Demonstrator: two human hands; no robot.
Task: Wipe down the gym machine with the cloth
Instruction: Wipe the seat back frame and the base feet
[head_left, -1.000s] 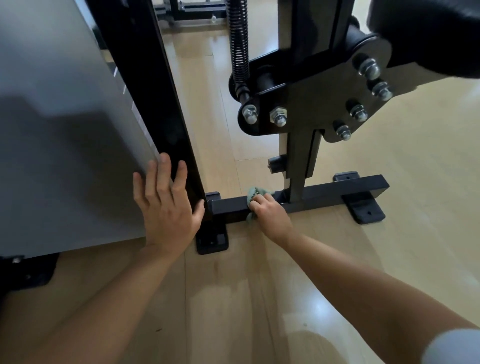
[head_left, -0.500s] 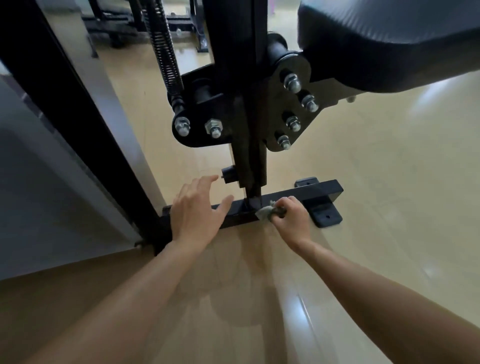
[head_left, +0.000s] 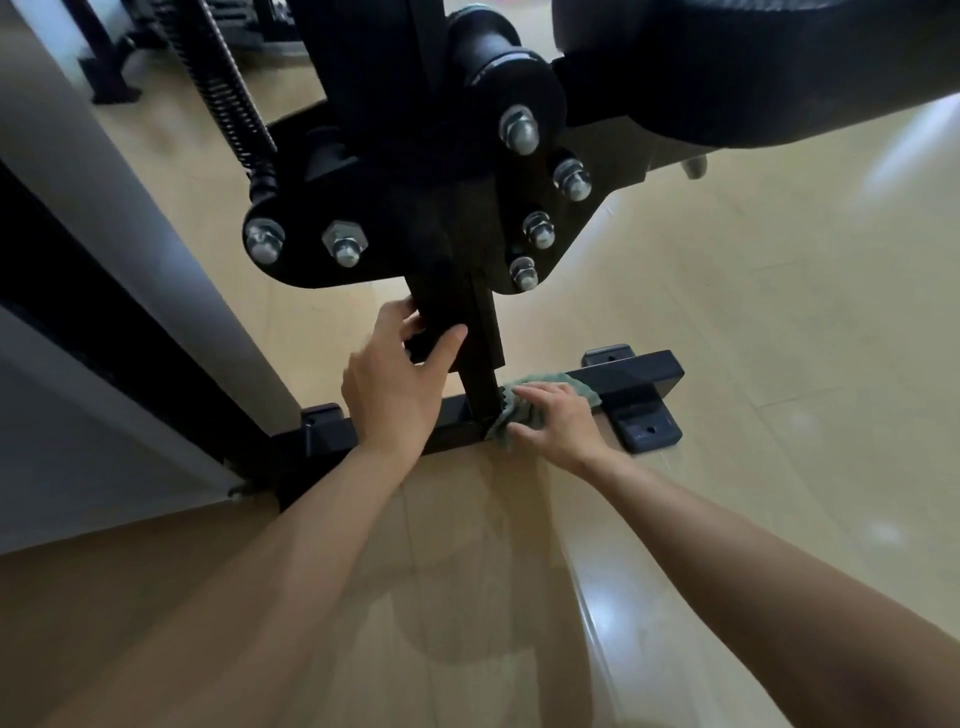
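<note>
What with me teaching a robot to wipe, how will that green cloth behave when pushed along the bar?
Likely floppy: the cloth lies crumpled under the right hand and drapes over the bar. Probably light, as its edges look thin. Pushed toward the post, which the left hand grips, it may bunch up.

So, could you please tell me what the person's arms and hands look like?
Both the left hand and the right hand are bare: no gloves, rings, watch or bracelet show. The forearms are uncovered too, with no sleeve in view up to the frame's edge.
</note>
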